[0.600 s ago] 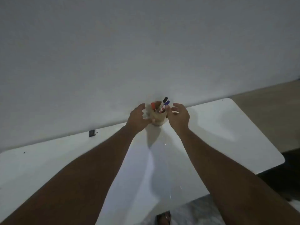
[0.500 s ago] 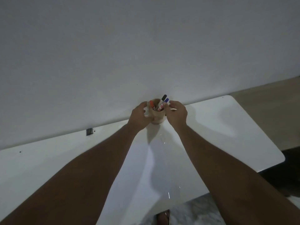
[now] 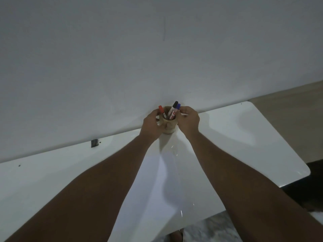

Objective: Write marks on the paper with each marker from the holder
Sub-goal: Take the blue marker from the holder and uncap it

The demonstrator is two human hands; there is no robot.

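White tabletop [image 3: 244, 137]: left hand [image 3: 151, 125] now cups the holder [image 3: 168, 125], right hand [image 3: 188, 122] newly pinching its blue marker [image 3: 177, 107], first pick beginning

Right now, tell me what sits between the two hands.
In the head view, the tan holder sits between the left hand and right hand, with the red marker, black marker and blue marker standing in it.

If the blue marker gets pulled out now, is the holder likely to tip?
Probably not. The left hand wraps the holder, which looks squat and stands flat on the table. The blue marker leans loosely inside with the red marker and black marker, so it should slide free, though the others may shift.
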